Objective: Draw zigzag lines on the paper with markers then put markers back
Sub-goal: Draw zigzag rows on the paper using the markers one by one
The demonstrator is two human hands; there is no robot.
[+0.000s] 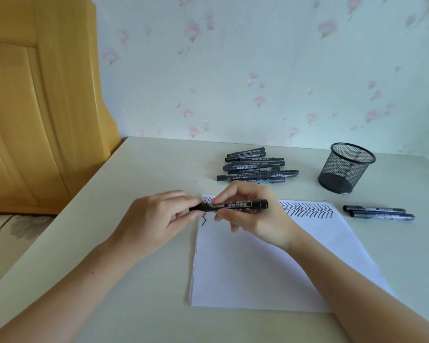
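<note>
A black marker (235, 205) lies level in the air over the top left of the white paper (263, 268). My right hand (250, 214) pinches its barrel. My left hand (159, 219) grips its left end, where the cap sits. Rows of black zigzag lines (307, 209) run along the paper's far edge, partly hidden behind my hands. A pile of several black markers (255, 167) lies at the back of the table. Two more markers (379, 212) lie right of the paper. A black mesh pen cup (344, 168) stands at the back right, tilted toward me.
The pale table (134, 174) meets a flowered wall at the back, and its left edge runs diagonally. A yellow wooden headboard (40, 95) stands past that edge, with patterned floor below it.
</note>
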